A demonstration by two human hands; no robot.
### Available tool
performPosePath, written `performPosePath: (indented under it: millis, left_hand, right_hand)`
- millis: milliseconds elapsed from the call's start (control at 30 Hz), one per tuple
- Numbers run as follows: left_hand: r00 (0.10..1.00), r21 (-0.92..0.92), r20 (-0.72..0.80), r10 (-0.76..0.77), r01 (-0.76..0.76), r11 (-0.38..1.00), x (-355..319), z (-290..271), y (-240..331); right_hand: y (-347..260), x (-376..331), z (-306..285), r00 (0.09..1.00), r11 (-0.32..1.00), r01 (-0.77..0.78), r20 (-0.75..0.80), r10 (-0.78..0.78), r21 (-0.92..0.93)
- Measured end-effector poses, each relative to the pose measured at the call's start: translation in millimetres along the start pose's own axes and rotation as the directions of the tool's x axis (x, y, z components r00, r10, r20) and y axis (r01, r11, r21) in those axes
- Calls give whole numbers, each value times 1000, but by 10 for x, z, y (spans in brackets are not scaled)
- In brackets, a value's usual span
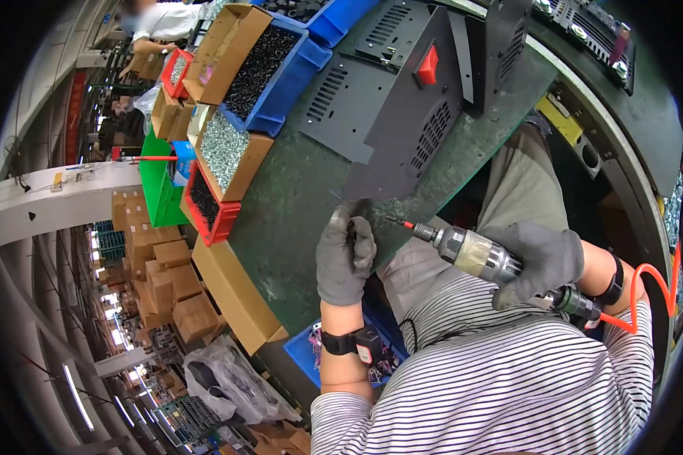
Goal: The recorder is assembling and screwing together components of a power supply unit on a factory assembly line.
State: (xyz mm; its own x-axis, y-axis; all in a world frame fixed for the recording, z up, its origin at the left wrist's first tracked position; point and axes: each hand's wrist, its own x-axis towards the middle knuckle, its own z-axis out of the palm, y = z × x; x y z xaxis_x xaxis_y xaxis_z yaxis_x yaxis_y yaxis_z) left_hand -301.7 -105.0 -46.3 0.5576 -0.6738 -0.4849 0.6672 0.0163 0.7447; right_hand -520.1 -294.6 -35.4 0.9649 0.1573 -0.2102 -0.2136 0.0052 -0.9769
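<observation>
My right hand point(541, 258), in a grey glove, is closed around a pneumatic screwdriver point(470, 254). Its bit points left, toward my other hand, and touches nothing. My left hand point(344, 259), also gloved, is closed with thumb and fingertips together beside the near corner of a dark grey sheet-metal housing point(410, 125). Whatever those fingertips may hold is too small and dark to make out. Slots are cut in the housing's panels, and a red rocker switch point(428, 66) is set into one of them. The housing lies on the dark green worktable point(281, 220).
Along the table's left side stand a blue bin point(281, 87) of black parts, a carton point(243, 163) of silvery screws and a red bin point(212, 205) of dark screws. An orange-red hose point(645, 273) trails from the screwdriver. A blue tray point(303, 356) sits under my left forearm.
</observation>
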Motion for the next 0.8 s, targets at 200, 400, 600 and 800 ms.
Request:
performPosePath:
  millis: [200, 400, 600, 800]
  left_hand:
    - [980, 469, -93, 177, -114, 876, -66, 159, -36]
    - [968, 519, 2, 253, -217, 826, -99, 289, -62]
    - [981, 510, -56, 184, -131, 850, -125, 337, -36]
    - [977, 543, -27, 211, -162, 824, -138, 366, -49]
  right_hand:
    - [-28, -23, 6, 999, 999, -37, 6, 37, 23]
    - [-54, 2, 21, 999, 1000, 23, 30, -23, 3]
    - [-67, -36, 19, 999, 1000, -10, 41, 11, -8]
    - [-84, -69, 0, 997, 999, -39, 61, 40, -17]
